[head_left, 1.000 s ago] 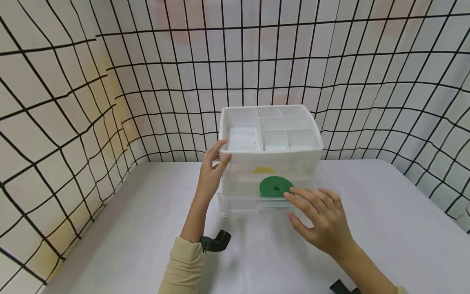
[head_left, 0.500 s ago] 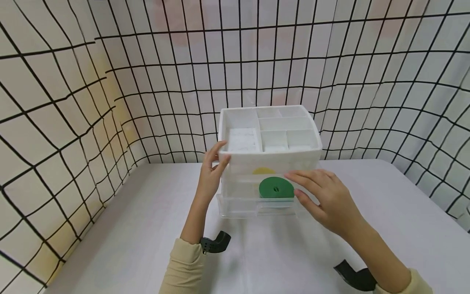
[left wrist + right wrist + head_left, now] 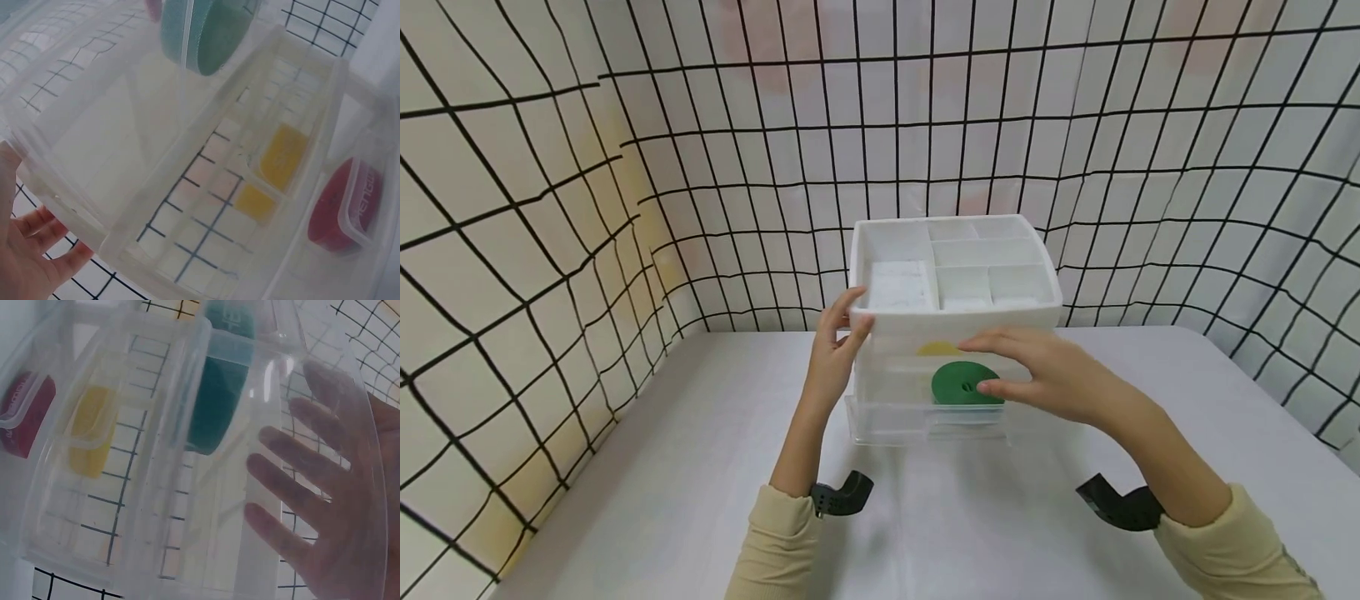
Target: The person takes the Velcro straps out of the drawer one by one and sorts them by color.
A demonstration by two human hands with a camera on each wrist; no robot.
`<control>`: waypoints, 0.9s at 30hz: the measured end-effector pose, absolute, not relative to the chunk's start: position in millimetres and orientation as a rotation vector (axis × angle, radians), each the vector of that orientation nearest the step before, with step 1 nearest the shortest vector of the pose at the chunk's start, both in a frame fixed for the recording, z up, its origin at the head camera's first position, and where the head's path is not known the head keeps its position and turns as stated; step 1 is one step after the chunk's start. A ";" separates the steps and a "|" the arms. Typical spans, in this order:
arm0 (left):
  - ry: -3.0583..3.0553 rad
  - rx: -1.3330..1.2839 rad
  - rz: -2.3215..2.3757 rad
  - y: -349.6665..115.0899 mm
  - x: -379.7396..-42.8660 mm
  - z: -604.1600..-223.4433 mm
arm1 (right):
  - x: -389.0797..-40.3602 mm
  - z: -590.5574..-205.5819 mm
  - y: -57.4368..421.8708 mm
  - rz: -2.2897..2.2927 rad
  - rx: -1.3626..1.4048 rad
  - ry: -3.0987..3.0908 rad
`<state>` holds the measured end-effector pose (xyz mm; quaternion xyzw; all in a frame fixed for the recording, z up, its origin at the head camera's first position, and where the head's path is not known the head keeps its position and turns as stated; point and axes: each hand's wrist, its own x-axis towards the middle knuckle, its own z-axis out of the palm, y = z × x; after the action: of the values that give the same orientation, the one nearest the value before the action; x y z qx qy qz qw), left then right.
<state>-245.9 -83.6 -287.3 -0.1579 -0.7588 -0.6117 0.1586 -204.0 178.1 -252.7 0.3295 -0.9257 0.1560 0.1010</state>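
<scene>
Organizer (image 3: 955, 320) crosswise, front nearest; left hand (image 3: 833, 346) round corner; right hand (image 3: 1051, 375) spread, empty.

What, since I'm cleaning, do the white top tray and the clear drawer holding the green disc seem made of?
White top tray: probably plastic; opaque, satin-looking, seemingly moulded. Clear drawer: likely plastic, perhaps acrylic; glossy highlights, green disc shows through.

From here I lose the near edge of the worktop (image 3: 925, 533) below the head view, and the right grip (image 3: 1048, 371) hides part of the drawer unit (image 3: 955, 322). The left wrist view crops the left grip (image 3: 31, 256) and the green disc (image 3: 219, 37); writing on the yellow disc (image 3: 286, 155) is too blurred for me to read.
</scene>
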 end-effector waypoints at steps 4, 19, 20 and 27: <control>-2.167 -0.450 -1.757 -84.0 -248.0 -288.0 | -210.1 -250.0 176.5 0.525 0.995 -2.846; -2.175 -0.438 -1.780 -84.2 -248.4 -289.0 | -233.8 -254.0 165.8 0.698 1.291 -3.034; -2.178 -0.439 -1.779 -84.3 -248.4 -289.0 | -234.2 -254.3 165.2 0.706 1.298 -3.041; -2.172 -0.442 -1.774 -84.7 -249.8 -289.0 | -235.2 -255.7 163.0 0.707 1.284 -3.047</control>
<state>-249.8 -84.7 -289.0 -0.1539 -0.7563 -0.6178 0.1505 -235.2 163.0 -255.7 0.3770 -0.8947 0.2075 -0.1197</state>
